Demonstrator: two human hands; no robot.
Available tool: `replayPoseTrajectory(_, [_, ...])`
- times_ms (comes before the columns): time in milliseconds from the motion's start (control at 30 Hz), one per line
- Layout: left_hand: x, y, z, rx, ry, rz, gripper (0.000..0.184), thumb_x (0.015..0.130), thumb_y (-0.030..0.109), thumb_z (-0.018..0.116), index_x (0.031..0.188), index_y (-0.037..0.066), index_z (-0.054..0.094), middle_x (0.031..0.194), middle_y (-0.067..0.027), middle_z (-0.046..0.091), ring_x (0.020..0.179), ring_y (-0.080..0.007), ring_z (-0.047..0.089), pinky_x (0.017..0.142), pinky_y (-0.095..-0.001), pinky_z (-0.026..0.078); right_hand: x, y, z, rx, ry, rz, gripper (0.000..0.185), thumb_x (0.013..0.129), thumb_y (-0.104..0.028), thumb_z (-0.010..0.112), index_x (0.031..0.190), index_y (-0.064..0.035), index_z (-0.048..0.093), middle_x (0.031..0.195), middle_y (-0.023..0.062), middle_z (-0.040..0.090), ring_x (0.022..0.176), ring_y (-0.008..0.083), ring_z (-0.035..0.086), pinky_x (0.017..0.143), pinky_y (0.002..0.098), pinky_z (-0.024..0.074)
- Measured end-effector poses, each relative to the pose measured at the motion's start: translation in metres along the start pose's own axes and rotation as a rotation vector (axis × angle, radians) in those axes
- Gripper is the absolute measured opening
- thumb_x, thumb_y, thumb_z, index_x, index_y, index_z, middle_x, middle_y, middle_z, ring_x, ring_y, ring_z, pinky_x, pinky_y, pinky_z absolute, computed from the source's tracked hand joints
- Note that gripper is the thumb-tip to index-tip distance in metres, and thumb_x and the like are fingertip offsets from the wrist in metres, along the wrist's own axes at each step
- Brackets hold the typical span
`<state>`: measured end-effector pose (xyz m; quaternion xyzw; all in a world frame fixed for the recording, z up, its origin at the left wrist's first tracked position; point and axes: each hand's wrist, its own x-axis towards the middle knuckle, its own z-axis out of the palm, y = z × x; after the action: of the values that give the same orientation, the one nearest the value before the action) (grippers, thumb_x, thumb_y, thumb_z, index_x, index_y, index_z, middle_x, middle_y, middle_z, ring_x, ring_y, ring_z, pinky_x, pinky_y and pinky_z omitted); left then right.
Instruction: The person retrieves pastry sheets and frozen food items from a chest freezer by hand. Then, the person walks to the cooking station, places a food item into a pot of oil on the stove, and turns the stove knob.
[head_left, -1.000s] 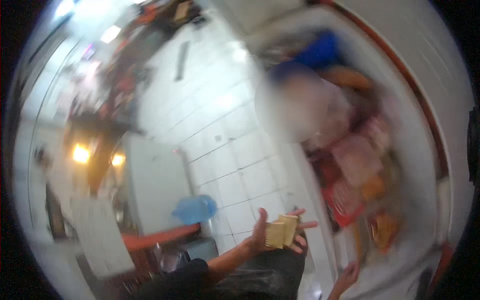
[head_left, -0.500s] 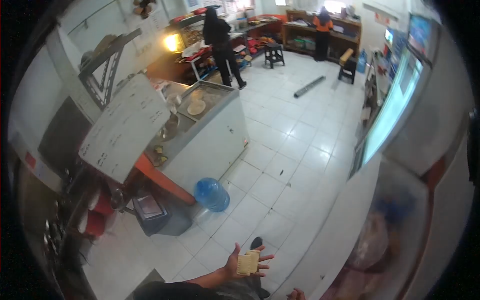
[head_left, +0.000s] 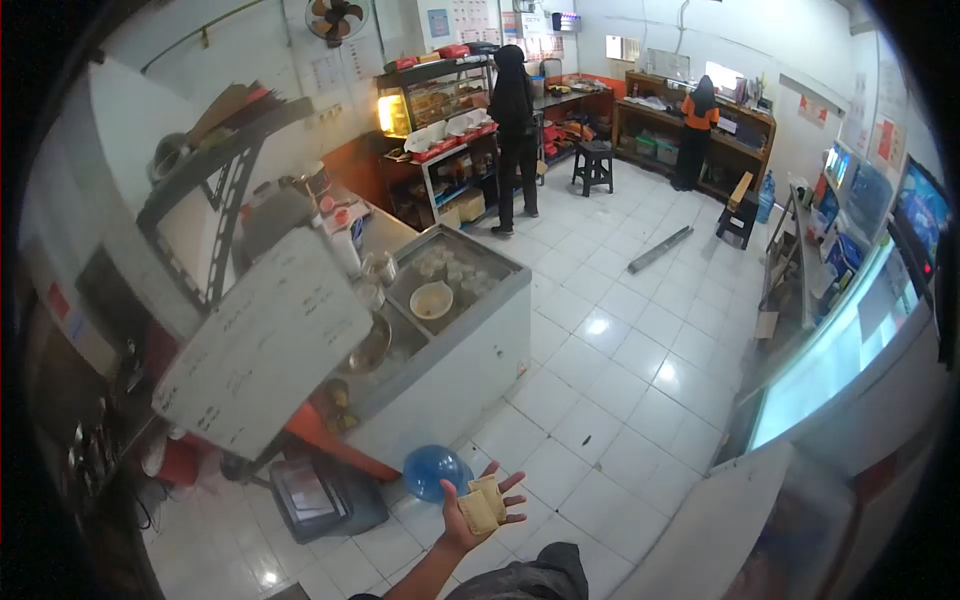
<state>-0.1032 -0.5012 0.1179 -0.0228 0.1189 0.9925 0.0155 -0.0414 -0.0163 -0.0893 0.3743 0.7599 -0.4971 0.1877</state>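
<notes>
My left hand (head_left: pixel 463 522) is palm up at the bottom centre, its fingers spread. On the palm and fingers rest small flat, pale yellow pastries (head_left: pixel 483 507), roughly square and overlapping, with ridged edges. I cannot make out their filling, if any. Just behind the hand, a blue water jug (head_left: pixel 432 473) is on the floor, apart from the fingers. My right hand is out of view.
A chest freezer (head_left: pixel 450 345) with a bowl (head_left: pixel 431 300) on it stands left of the walkway. A whiteboard (head_left: pixel 265 345) leans beside it. A long grey bar (head_left: pixel 660 250) lies on the floor. Two people stand farther back, near a food display (head_left: pixel 440 95) and shelves (head_left: pixel 740 160).
The view has tilted up and shows more of the room. My left hand still carries the pastries, now nearer the water jug. My right hand has left the lower edge of the view.
</notes>
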Motion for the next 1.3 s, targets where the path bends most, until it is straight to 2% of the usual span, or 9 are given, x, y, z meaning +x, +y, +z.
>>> replayPoseTrajectory(300, [0.087, 0.021, -0.045, -0.097, 0.012, 0.024, 0.1, 0.069, 0.089, 0.046, 0.143, 0.021, 0.04, 0.147, -0.0234, 0.035, 0.115, -0.0442, 0.053, 0.093, -0.0665, 0.043, 0.125, -0.103, 0.011, 0.141, 0.109, -0.253, 0.035, 0.093, -0.024, 0.057, 0.121, -0.0024, 0.057, 0.105, 0.0114, 0.064, 0.084, 0.017, 0.062, 0.064, 0.0335, 0.0504])
replayPoseTrajectory(433, [0.095, 0.006, -0.025, -0.124, 0.042, -0.048, 0.099, 0.072, 0.086, 0.044, 0.145, 0.019, 0.034, 0.144, -0.0234, 0.038, 0.116, -0.0446, 0.053, 0.094, -0.0683, 0.041, -0.034, -0.296, 0.085, 0.237, -0.224, -0.47, 0.039, 0.096, -0.02, 0.056, 0.131, -0.0058, 0.05, 0.104, 0.0091, 0.065, 0.092, 0.0153, 0.062, 0.082, 0.0293, 0.0491])
replayPoseTrajectory(567, [0.123, -0.025, -0.034, 0.002, -0.015, -0.287, 0.094, 0.08, 0.083, 0.037, 0.148, 0.018, 0.027, 0.144, -0.0202, 0.039, 0.112, -0.0398, 0.056, 0.088, -0.062, 0.049, -0.175, -0.27, 0.104, 0.246, -0.631, -0.388, 0.04, 0.096, -0.023, 0.058, 0.132, -0.006, 0.051, 0.097, 0.0088, 0.07, 0.099, 0.0174, 0.064, 0.086, 0.0329, 0.0494])
replayPoseTrajectory(733, [0.128, -0.028, -0.055, 0.167, 0.003, -0.728, 0.098, 0.077, 0.085, 0.037, 0.151, 0.021, 0.023, 0.145, -0.018, 0.039, 0.104, -0.0371, 0.059, 0.082, -0.0584, 0.053, -0.245, -0.024, 0.177, 0.017, 0.22, -0.13, 0.041, 0.092, -0.025, 0.066, 0.127, -0.0053, 0.057, 0.103, 0.0064, 0.069, 0.094, 0.0163, 0.064, 0.084, 0.0297, 0.0497])
replayPoseTrajectory(833, [0.146, -0.047, -0.048, 0.329, -0.079, -0.885, 0.098, 0.078, 0.085, 0.037, 0.151, 0.022, 0.022, 0.146, -0.0167, 0.038, 0.104, -0.0358, 0.058, 0.081, -0.0563, 0.054, -0.267, 0.091, 0.2, 0.452, 0.682, 0.023, 0.032, 0.089, -0.004, 0.057, 0.121, -0.0046, 0.061, 0.1, 0.0058, 0.068, 0.089, 0.0144, 0.064, 0.08, 0.028, 0.0504])
replayPoseTrajectory(933, [0.158, -0.034, -0.009, 0.364, -0.092, -0.999, 0.099, 0.076, 0.087, 0.038, 0.151, 0.024, 0.022, 0.147, -0.0138, 0.036, 0.101, -0.0304, 0.053, 0.079, -0.0523, 0.055, -0.334, 0.076, 0.243, 0.5, 1.115, 0.285, 0.026, 0.09, -0.007, 0.057, 0.114, -0.004, 0.063, 0.097, 0.0083, 0.069, 0.085, 0.0193, 0.066, 0.079, 0.0312, 0.0518])
replayPoseTrajectory(1067, [0.181, -0.051, 0.01, 0.329, -0.33, -1.262, 0.102, 0.074, 0.088, 0.039, 0.152, 0.025, 0.019, 0.147, -0.0126, 0.036, 0.098, -0.0287, 0.054, 0.073, -0.0472, 0.054, -0.367, 0.032, 0.313, 0.452, 1.242, 0.425, 0.029, 0.088, -0.017, 0.066, 0.113, -0.0044, 0.062, 0.096, 0.0133, 0.071, 0.09, 0.0265, 0.069, 0.079, 0.0347, 0.0534])
replayPoseTrajectory(1133, [0.183, -0.058, 0.034, 0.411, -0.38, -1.365, 0.103, 0.074, 0.088, 0.04, 0.152, 0.024, 0.019, 0.147, -0.0126, 0.036, 0.098, -0.0286, 0.054, 0.074, -0.0475, 0.054, -0.385, 0.008, 0.351, 0.566, 1.04, 0.322, 0.031, 0.086, -0.018, 0.067, 0.114, -0.005, 0.062, 0.092, 0.0132, 0.071, 0.087, 0.0275, 0.069, 0.078, 0.0363, 0.0536])
replayPoseTrajectory(1300, [0.086, -0.107, 0.107, 0.323, -0.344, -1.593, 0.104, 0.074, 0.088, 0.04, 0.152, 0.023, 0.02, 0.146, -0.013, 0.038, 0.098, -0.0301, 0.056, 0.078, -0.0515, 0.054, -0.481, 0.005, 0.324, 0.554, 1.171, 0.495, 0.036, 0.084, -0.017, 0.068, 0.117, -0.0053, 0.061, 0.086, 0.014, 0.07, 0.082, 0.0294, 0.068, 0.078, 0.0387, 0.0531])
